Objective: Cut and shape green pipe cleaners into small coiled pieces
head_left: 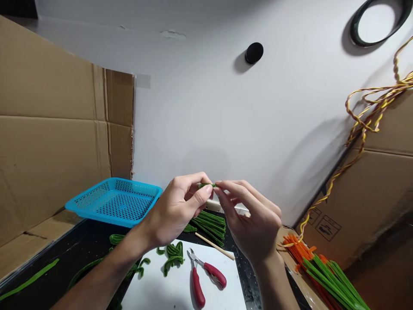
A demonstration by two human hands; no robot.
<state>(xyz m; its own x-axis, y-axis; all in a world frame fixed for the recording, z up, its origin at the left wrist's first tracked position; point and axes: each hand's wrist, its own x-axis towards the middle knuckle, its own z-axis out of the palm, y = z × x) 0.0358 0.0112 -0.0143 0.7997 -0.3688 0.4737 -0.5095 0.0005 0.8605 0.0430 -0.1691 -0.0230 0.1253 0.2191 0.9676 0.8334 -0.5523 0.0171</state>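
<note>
Above the bench, at centre of view, a short green pipe-cleaner piece (206,185) is pinched between both hands — left hand (176,209) grips it w/ thumb and forefinger from the left, right hand (254,224) w/ fingertips from the right. Both hands are closed on it; fingertips nearly touch. The piece is held in the air, well clear of the surface, in front of the white wall (226,107).

Below the hands, on a white sheet (155,288), bent green pieces (173,255) are seen, and just right of them red-handled cutters (203,277), jaws pointing away from the person. A thin wooden stick (214,246) lies at an angle near the sheet's far edge, beside a bundle of straight green stems (209,224). A blue mesh tray (112,202) is propped at far left, tilted, against cardboard (48,142). One long green stem (29,280) lies apart at lower left on the dark bench (80,247).

At lower right — orange stems (298,249) and more green stems (332,275) are stacked together. Twisted yellow-red wire (364,125) hangs over a cardboard box (371,198) at right
</note>
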